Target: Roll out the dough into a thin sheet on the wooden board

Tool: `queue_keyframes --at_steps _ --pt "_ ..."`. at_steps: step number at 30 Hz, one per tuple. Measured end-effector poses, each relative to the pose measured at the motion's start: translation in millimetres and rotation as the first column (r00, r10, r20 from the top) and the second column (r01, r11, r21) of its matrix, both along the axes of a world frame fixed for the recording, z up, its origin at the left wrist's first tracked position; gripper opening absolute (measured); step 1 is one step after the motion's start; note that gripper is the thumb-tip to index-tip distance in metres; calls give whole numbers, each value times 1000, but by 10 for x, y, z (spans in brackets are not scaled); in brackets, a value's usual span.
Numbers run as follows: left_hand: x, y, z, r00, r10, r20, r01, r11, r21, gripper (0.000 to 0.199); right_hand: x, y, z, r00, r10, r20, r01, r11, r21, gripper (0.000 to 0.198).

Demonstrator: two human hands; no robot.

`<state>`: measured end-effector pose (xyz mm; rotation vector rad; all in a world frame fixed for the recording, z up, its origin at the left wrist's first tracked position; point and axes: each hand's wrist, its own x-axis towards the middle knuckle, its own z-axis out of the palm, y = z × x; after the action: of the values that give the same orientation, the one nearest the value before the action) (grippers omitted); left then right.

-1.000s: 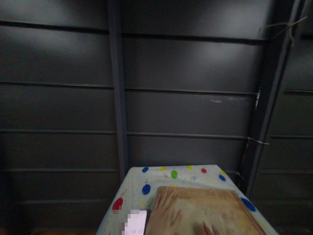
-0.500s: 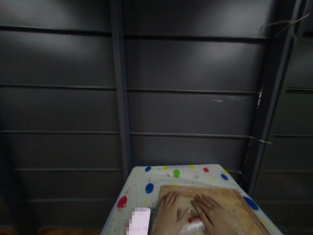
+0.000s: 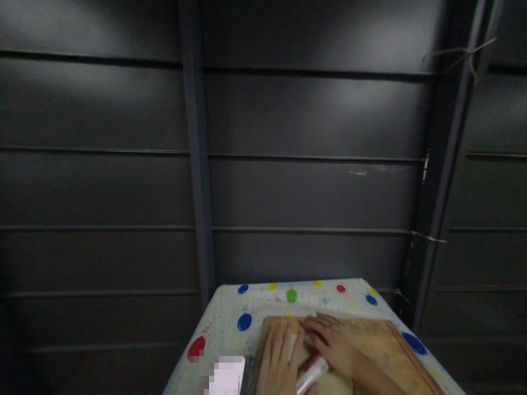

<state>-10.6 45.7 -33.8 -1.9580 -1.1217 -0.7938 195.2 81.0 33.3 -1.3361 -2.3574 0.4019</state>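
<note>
My left hand [image 3: 279, 356] lies flat near the left side of a wooden board [image 3: 379, 345], its fingers stretched away from me. Beside it, my right hand [image 3: 334, 343] reaches in from the right with fingers extended, its fingertips close to those of the left hand. A pale flat patch [image 3: 302, 356] shows on the board between the hands; its kind I cannot make out. A red-and-white tube-shaped thing [image 3: 313, 373] lies tilted between them, next to the right palm, and part of it is hidden. Neither hand visibly grips it.
The board rests on a table covered with a white cloth [image 3: 263, 299] printed with coloured balloon dots. A phone [image 3: 228, 376] with a lit, partly pixelated screen lies left of the board. Behind the table rises a dark panelled wall [image 3: 313, 192] with upright posts.
The right hand has shifted left and farther up the board, toward the left fingertips. The red-and-white tube has turned to a steeper tilt. The whole view has shifted slightly.
</note>
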Motion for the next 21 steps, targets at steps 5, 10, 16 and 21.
queue_keyframes --at_steps 5,10,16,21 --pt "-164 65 262 999 -39 11 41 991 -131 85 -146 227 30 996 -61 61 62 998 -18 53" --pt "-219 129 480 993 20 120 29 919 -394 75 -335 469 20 990 -120 70 119 993 10 55" --pt "-299 171 564 990 9 144 62 872 -485 64 -500 690 8 984 -155 90 155 988 8 52" --pt "-333 118 610 985 76 157 31 813 -582 68 -578 749 20 980 -164 109 164 986 13 47"
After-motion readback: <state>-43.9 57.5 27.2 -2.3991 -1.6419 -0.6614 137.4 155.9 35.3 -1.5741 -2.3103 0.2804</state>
